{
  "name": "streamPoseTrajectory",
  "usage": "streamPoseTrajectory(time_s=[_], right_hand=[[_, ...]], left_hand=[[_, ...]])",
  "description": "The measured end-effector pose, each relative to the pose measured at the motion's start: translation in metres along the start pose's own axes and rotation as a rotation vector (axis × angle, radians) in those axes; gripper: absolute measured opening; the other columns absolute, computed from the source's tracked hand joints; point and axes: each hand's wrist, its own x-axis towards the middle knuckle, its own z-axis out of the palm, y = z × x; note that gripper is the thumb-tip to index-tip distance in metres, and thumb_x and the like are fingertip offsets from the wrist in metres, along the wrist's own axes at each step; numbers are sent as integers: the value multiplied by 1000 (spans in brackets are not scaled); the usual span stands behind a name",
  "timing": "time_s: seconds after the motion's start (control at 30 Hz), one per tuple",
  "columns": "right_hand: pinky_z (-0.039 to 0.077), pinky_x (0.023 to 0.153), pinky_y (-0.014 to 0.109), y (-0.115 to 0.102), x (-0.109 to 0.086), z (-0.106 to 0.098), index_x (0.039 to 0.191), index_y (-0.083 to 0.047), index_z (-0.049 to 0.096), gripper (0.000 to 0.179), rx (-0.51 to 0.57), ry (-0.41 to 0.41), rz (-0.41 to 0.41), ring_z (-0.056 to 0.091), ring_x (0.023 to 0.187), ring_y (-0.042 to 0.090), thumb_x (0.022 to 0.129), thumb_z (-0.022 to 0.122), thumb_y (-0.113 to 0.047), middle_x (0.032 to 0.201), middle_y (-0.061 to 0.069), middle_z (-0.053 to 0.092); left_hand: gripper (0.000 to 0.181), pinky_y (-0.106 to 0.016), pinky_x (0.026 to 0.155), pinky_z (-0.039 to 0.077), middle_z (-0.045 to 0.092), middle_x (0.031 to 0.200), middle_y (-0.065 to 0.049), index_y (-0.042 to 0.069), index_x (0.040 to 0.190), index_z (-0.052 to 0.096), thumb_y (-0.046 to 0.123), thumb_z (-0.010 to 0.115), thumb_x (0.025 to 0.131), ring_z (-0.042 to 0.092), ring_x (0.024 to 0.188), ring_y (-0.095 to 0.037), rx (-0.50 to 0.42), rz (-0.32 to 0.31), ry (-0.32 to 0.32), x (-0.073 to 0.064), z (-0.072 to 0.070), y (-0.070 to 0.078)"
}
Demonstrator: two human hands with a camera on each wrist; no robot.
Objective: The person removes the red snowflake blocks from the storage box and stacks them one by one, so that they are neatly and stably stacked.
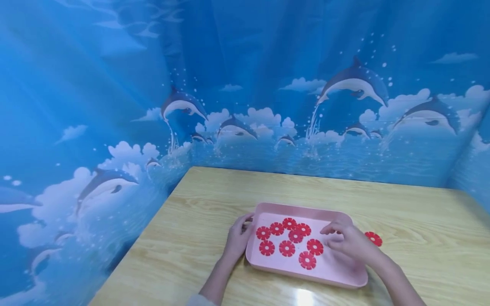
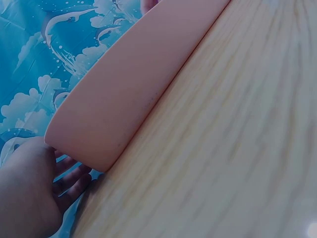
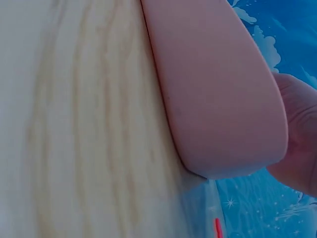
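Note:
A shallow pink tray (image 1: 302, 276) holds several red notched discs with pale round centres, such as this red disc (image 1: 287, 248). At the tray's left end, my left hand (image 1: 238, 238) touches the side. In the left wrist view its fingers (image 2: 69, 183) lie loosely along the end wall. Over the right part of the tray reaches my right hand (image 1: 350, 242), index finger and thumb bent and apart, no disc visible between them. The right wrist view shows the tray wall (image 3: 223, 99) hiding its fingertips.
Outside the tray, to the right, another red notched disc (image 1: 373, 239) lies on the wood-grain table (image 1: 183, 229). A blue curtain (image 1: 245, 76) printed with dolphins and clouds hangs behind the table and along its left side.

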Motion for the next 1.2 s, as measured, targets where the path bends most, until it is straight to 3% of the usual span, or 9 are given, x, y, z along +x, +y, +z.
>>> streamPoseTrajectory(time_s=[0.2, 0.4, 0.63, 0.87, 1.2], right_hand=[[50, 79, 43, 5, 1, 4, 99, -7, 66, 24, 22, -109, -27, 57, 91, 26, 75, 72, -7, 94, 0, 59], [51, 76, 34, 5, 3, 10, 101, -9, 66, 27, -81, -98, -69, 57, 88, 19, 75, 70, -4, 92, -4, 58], [50, 74, 32, 3, 4, 16, 102, -10, 66, 27, -204, -85, -128, 54, 86, 15, 77, 64, -1, 93, -6, 57], [49, 74, 30, 5, 4, 17, 102, -12, 67, 26, -215, -97, -85, 52, 86, 12, 77, 65, -4, 93, -7, 56], [48, 81, 38, 5, 3, 20, 100, -13, 67, 29, -226, -74, -31, 52, 91, 14, 72, 74, -11, 93, -8, 55]], left_hand=[[31, -28, 76, 51, 59, 110, -11, 5, 121, 58, 10, 56, 91, 59, 88, -21, 11, -15, 0, 0, 1, -1], [31, -29, 78, 51, 59, 111, -12, 6, 121, 57, 13, 56, 91, 59, 90, -22, 19, -18, 2, 0, -1, 1], [31, -28, 77, 51, 58, 111, -11, 5, 121, 57, 12, 56, 91, 59, 90, -22, 10, -14, -3, 1, 0, -1], [32, -29, 78, 51, 59, 111, -11, 6, 122, 57, 12, 56, 91, 59, 90, -22, 17, -17, 1, 1, 1, -1], [31, -27, 76, 51, 59, 110, -12, 5, 121, 57, 12, 56, 91, 58, 88, -21, 29, -9, 0, 1, 0, 2]])
